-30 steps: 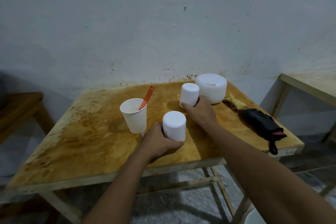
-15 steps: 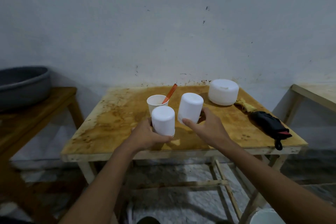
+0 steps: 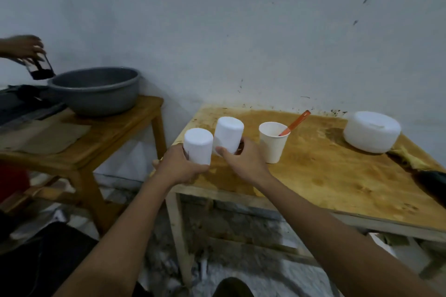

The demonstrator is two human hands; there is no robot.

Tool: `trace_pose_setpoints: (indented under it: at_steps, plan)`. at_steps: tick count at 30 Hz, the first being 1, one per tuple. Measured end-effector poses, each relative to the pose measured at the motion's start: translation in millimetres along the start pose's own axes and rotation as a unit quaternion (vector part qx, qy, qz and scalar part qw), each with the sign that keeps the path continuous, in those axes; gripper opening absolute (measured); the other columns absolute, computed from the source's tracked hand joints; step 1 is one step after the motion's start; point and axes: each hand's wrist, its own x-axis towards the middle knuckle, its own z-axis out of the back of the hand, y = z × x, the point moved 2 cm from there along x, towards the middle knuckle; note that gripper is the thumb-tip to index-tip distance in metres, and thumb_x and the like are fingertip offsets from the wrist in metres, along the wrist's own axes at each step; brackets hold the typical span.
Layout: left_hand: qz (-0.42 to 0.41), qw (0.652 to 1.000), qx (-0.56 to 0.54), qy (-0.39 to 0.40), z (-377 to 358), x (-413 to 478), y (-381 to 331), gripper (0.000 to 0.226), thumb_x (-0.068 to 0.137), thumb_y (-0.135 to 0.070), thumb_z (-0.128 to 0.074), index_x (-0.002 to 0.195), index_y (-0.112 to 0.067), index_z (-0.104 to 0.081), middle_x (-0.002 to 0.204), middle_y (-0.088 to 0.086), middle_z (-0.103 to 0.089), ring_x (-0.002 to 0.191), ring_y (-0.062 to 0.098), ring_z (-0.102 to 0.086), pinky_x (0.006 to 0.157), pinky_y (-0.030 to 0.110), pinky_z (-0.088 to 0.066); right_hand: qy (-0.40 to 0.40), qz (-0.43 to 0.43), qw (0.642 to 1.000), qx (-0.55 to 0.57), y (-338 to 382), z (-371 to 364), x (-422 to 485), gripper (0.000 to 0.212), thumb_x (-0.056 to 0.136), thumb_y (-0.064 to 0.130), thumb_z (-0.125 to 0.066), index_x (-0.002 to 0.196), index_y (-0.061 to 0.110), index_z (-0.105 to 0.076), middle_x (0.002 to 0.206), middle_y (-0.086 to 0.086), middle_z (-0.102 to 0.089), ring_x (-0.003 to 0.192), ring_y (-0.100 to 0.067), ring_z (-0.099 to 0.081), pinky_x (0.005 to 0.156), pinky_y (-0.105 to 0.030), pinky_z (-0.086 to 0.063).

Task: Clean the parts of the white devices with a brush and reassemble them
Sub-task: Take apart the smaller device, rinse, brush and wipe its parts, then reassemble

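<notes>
currently, item by item, from your hands outward.

left hand [image 3: 179, 167]: centre-left of frame, fingers wrapped round the lower half of the left white cylinder [image 3: 198, 146], which is upright and seems clear of the table.

right hand [image 3: 241, 160]: just right of it, thumb and fingers clasped round the base of the right white cylinder [image 3: 228, 134], which tilts a little to the left. the two cylinders sit just beside each other; whether they touch cannot be told.

handling, as a judgement: both look like thin, hollow moulded plastic, so light and stiff, with smooth walls that could slip under a wet palm. grip low round the wall and squeeze gently; a hard pinch may flex the shell.

paper cup [image 3: 274, 143]: right of your right hand, standing on the wooden table [image 3: 337, 188]. an orange-handled tool [image 3: 295, 123] leans in it, probably the brush; its head is hidden.

large white device [image 3: 371, 131]: right of frame, squat and round, on the table near the wall. judge it a two-hand lift at the sides.

yellow cloth [image 3: 407, 158]: lower right of that device.

grey basin [image 3: 96, 90]: upper left, on a side table [image 3: 115, 132].

another person's hand [image 3: 23, 46]: far upper left, holding a small dark object [image 3: 41, 70] beside the basin; blurred.
</notes>
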Motion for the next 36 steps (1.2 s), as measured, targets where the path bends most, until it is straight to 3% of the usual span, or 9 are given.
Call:
trace_pose_setpoints:
  at_steps: [2, 5, 9, 14, 19, 24, 31, 36]
  plan:
    - [0.022, 1.000, 0.006, -0.014, -2.2, 11.4, 11.7, 0.070, 0.060, -0.052, -0.083, 0.115, -0.030, -0.045, 0.117, -0.004, -0.056, 0.115, 0.022, -0.051, 0.107, 0.056, -0.034, 0.011, -0.014, 1.000, -0.023, 1.9, -19.4, 20.3, 0.067, 0.081, 0.058, -0.069, 0.134, 0.024, -0.047, 0.133, 0.002, -0.059, 0.110, -0.017, -0.061, 0.080, -0.027, -0.050]
    - [0.038, 0.999, 0.011, -0.026, -7.4, 25.6, 19.8, 0.080, 0.043, -0.066, -0.074, 0.108, -0.031, -0.044, 0.112, -0.004, -0.056, 0.114, 0.023, -0.053, 0.103, 0.056, -0.037, 0.037, -0.015, 0.998, -0.045, -0.9, -41.9, 45.9, 0.068, 0.083, 0.060, -0.067, 0.135, 0.023, -0.045, 0.134, 0.000, -0.058, 0.112, -0.020, -0.059, 0.081, -0.030, -0.048]
    - [0.055, 0.997, 0.023, -0.057, -18.5, 36.8, 22.7, 0.066, 0.065, -0.050, -0.081, 0.112, -0.026, -0.042, 0.107, -0.007, -0.047, 0.112, 0.017, -0.046, 0.110, 0.055, -0.026, 0.061, -0.012, 0.994, -0.086, -12.8, -62.6, 72.4, 0.067, 0.080, 0.061, -0.068, 0.133, 0.025, -0.046, 0.129, 0.000, -0.061, 0.105, -0.019, -0.060, 0.084, -0.036, -0.053]
    - [0.068, 0.994, -0.019, -0.081, -28.9, 43.7, 30.1, 0.076, 0.067, -0.045, -0.083, 0.126, -0.024, -0.042, 0.125, -0.001, -0.052, 0.125, 0.023, -0.046, 0.114, 0.054, -0.025, 0.073, -0.034, 0.992, -0.102, -17.5, -74.0, 93.2, 0.080, 0.075, 0.062, -0.071, 0.138, 0.024, -0.040, 0.128, -0.001, -0.061, 0.108, -0.024, -0.061, 0.089, -0.047, -0.054]
    - [0.066, 0.989, -0.024, -0.127, -34.8, 40.7, 34.7, 0.079, 0.067, -0.046, -0.084, 0.130, -0.023, -0.041, 0.131, 0.000, -0.052, 0.126, 0.023, -0.047, 0.111, 0.049, -0.034, 0.084, -0.058, 0.989, -0.104, -19.6, -76.6, 104.3, 0.072, 0.076, 0.058, -0.074, 0.130, 0.023, -0.041, 0.127, -0.001, -0.060, 0.107, -0.021, -0.060, 0.090, -0.044, -0.055]
    - [0.046, 0.986, -0.036, -0.156, -37.5, 36.6, 36.1, 0.080, 0.060, -0.050, -0.087, 0.126, -0.023, -0.048, 0.126, 0.000, -0.057, 0.116, 0.020, -0.054, 0.098, 0.047, -0.050, 0.058, -0.060, 0.989, -0.118, -18.6, -79.4, 105.9, 0.067, 0.076, 0.057, -0.074, 0.127, 0.025, -0.045, 0.123, 0.002, -0.061, 0.102, -0.017, -0.060, 0.085, -0.039, -0.056]
    - [0.059, 0.988, -0.020, -0.144, -35.3, 36.3, 33.8, 0.080, 0.063, -0.049, -0.086, 0.127, -0.021, -0.047, 0.129, 0.003, -0.056, 0.120, 0.022, -0.052, 0.101, 0.048, -0.048, 0.070, -0.050, 0.991, -0.100, -16.1, -75.1, 98.5, 0.075, 0.079, 0.055, -0.073, 0.139, 0.024, -0.042, 0.130, -0.001, -0.060, 0.110, -0.020, -0.060, 0.088, -0.040, -0.055]
    - [0.043, 0.991, -0.029, -0.125, -25.6, 31.0, 26.4, 0.090, 0.066, -0.045, -0.086, 0.137, -0.019, -0.037, 0.137, 0.005, -0.046, 0.127, 0.024, -0.045, 0.105, 0.045, -0.043, 0.059, -0.030, 0.995, -0.078, -14.2, -59.2, 75.8, 0.063, 0.089, 0.044, -0.067, 0.143, 0.023, -0.042, 0.142, -0.001, -0.051, 0.123, -0.021, -0.053, 0.097, -0.039, -0.051]
